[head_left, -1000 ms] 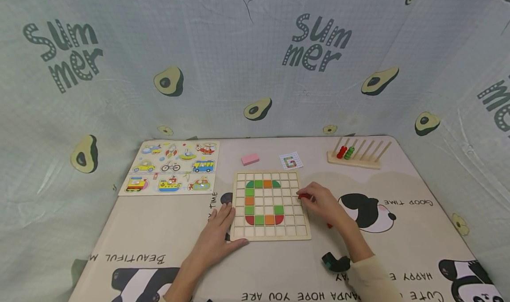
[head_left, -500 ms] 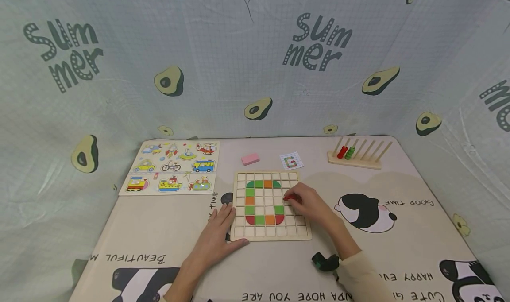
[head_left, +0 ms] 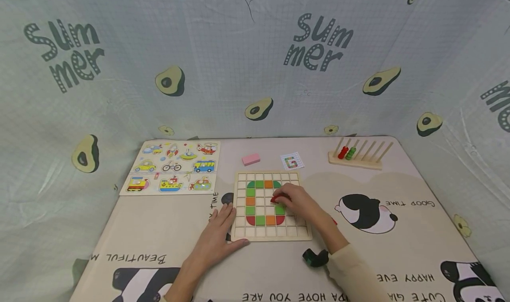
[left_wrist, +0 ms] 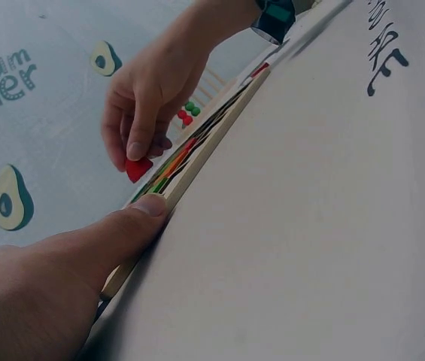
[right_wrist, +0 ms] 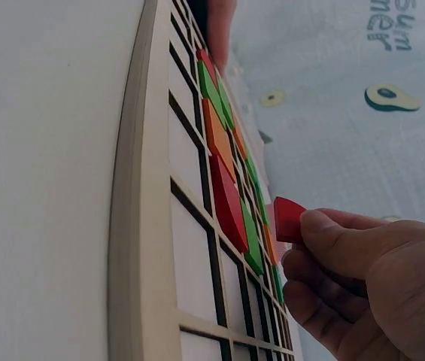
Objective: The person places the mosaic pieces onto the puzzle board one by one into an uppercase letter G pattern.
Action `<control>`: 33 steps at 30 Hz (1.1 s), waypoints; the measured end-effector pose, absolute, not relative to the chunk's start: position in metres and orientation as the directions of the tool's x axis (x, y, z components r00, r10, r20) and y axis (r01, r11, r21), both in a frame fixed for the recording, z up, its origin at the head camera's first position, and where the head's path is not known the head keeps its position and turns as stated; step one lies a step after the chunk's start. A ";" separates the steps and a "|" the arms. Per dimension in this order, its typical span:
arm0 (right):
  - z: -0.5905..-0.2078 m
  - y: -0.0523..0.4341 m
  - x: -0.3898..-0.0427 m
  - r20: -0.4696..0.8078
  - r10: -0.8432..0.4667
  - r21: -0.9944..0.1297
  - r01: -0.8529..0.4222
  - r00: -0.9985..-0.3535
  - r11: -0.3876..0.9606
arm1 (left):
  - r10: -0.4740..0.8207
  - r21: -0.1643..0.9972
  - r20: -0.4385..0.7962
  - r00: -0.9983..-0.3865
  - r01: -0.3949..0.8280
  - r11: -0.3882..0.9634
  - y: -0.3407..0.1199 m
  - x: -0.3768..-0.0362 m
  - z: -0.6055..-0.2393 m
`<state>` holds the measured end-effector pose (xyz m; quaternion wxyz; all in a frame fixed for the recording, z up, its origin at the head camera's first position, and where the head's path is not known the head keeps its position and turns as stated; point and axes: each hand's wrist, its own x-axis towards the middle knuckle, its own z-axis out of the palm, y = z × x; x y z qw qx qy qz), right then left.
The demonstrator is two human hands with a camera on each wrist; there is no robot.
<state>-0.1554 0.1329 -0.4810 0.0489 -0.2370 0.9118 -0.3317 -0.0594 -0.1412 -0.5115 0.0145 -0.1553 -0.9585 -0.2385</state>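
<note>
Right hand (head_left: 296, 201), one red tile (head_left: 275, 199), inward

Cream sleeve (head_left: 354, 271), dark green wristband (head_left: 315, 257)

Bare table right of grid board (head_left: 237, 204), left hand (head_left: 217, 240) blocking its left edge, pink block (head_left: 250, 159) behind

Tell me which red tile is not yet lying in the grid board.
The red tile pinched in the right hand, held just above the board. The other two red tiles lie in cells at the pattern's bottom corners.
</note>
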 end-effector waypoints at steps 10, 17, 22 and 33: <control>-0.487 0.124 -0.158 0.040 -0.473 -0.638 -0.387 -0.880 0.666 | 0.289 0.450 0.091 -0.953 0.298 0.842 -0.141 -0.059 -0.511; -0.485 0.119 -0.159 0.069 -0.508 -0.571 -0.451 -0.859 0.685 | 0.289 0.441 0.097 -0.952 0.302 0.845 -0.141 -0.059 -0.511; -0.485 0.117 -0.159 0.085 -0.512 -0.542 -0.471 -0.854 0.696 | 0.291 0.435 0.102 -0.951 0.306 0.847 -0.140 -0.060 -0.511; -0.489 0.117 -0.160 0.097 -0.505 -0.535 -0.473 -0.858 0.700 | 0.298 0.430 0.101 -0.949 0.311 0.847 -0.141 -0.060 -0.511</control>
